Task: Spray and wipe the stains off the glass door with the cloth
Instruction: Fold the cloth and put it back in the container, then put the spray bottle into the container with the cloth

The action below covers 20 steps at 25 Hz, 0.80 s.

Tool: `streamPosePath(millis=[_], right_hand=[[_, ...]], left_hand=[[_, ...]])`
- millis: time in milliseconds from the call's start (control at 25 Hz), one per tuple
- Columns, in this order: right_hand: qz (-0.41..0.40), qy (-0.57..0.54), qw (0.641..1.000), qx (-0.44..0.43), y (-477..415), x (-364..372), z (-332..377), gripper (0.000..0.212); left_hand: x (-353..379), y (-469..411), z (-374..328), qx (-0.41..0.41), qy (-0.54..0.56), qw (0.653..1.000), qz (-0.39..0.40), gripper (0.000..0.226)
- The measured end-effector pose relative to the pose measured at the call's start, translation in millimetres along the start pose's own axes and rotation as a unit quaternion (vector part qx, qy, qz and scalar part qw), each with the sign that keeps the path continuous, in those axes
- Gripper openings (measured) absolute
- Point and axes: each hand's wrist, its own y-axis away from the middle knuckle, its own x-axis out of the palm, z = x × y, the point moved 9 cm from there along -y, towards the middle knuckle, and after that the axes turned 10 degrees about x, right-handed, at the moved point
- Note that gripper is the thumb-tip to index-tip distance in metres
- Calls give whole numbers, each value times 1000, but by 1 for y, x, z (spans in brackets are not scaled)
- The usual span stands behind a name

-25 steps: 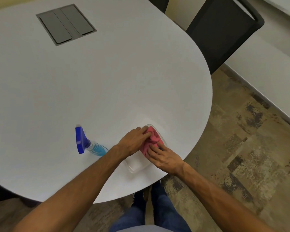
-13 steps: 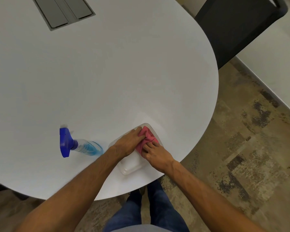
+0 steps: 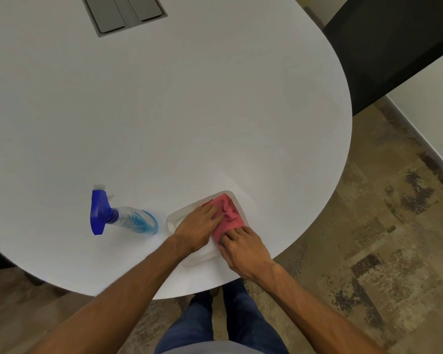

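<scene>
A crumpled pink cloth (image 3: pixel 229 215) lies in a shallow clear plastic tray (image 3: pixel 175 221) near the front edge of the white table (image 3: pixel 189 111). My left hand (image 3: pixel 197 227) rests palm down on the cloth's left side, fingers flat on it. My right hand (image 3: pixel 243 247) presses on the cloth's near end with its fingertips. A spray bottle (image 3: pixel 124 218) with blue liquid and a blue trigger head stands on the table to the left of the tray, a hand's width from my left hand. No glass door is in view.
A grey cable hatch (image 3: pixel 124 12) is set in the table at the far side. A black chair (image 3: pixel 394 47) stands at the back right beside a white wall base. Patterned brown floor lies to the right, and my legs in jeans show below the table edge.
Both hands stay on the cloth in the tray; more of the cloth shows beyond the left hand's fingers. The camera has shifted, so the table sits differently in the frame.
</scene>
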Motion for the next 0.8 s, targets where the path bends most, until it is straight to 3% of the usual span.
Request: streamPosePath(millis=[160,320,360,520,600,800], right_hand=[[66,36,997,18,2,11,1,60],[167,-25,985,27,0,16,1,105],[160,-34,986,23,-2,14,0,104],[37,-83,996,-16,-11,-12,-6,54],[-10,-123,992,-4,-20,-26,-15,41],[4,-221,975,28,-55,-44,-8,60]], left_hand=[[5,-8,-4,0,-46,999,18,74],[5,-10,-7,-8,-63,997,39,74],[1,-8,-10,-5,-56,998,32,72],[-25,11,-16,-35,-1,998,-60,65],[-38,27,-13,-60,22,990,-123,64],[-69,83,-13,-135,29,953,-271,51]])
